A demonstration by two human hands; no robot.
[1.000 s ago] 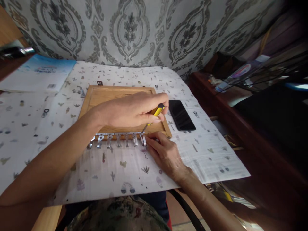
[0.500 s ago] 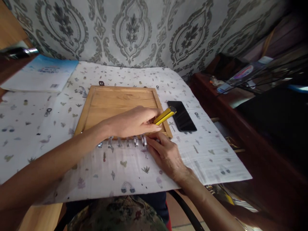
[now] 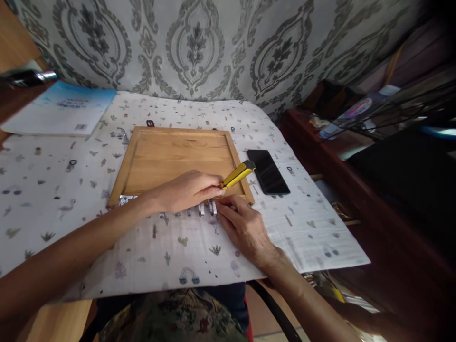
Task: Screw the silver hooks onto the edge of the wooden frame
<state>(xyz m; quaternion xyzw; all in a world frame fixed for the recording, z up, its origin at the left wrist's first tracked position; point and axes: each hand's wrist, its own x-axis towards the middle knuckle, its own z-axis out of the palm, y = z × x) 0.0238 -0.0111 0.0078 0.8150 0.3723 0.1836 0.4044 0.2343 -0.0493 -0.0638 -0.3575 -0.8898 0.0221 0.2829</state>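
A framed wooden panel (image 3: 181, 152) lies flat on the patterned cloth. Several silver metal fittings (image 3: 201, 209) stick out in a row along its front edge, and a flat one (image 3: 125, 199) shows at the front left corner. Over the front part of the panel, my left hand (image 3: 192, 189) is closed around a tool with a yellow-and-black handle (image 3: 238, 175); its working end is hidden. My right hand (image 3: 245, 225) has its fingers curled together at the panel's front edge, beside the rightmost fitting. What those fingertips pinch is hidden.
A black phone (image 3: 269, 172) lies right of the panel. At the back left is a blue-and-white booklet (image 3: 67, 108). Dark red furniture (image 3: 320, 147) with a plastic bottle (image 3: 359, 111) and cables borders the cloth (image 3: 149, 266) on the right. A patterned curtain hangs behind.
My left hand has moved a little left and down with the tool, uncovering the fitting at the front left corner. My right hand has stayed in place.
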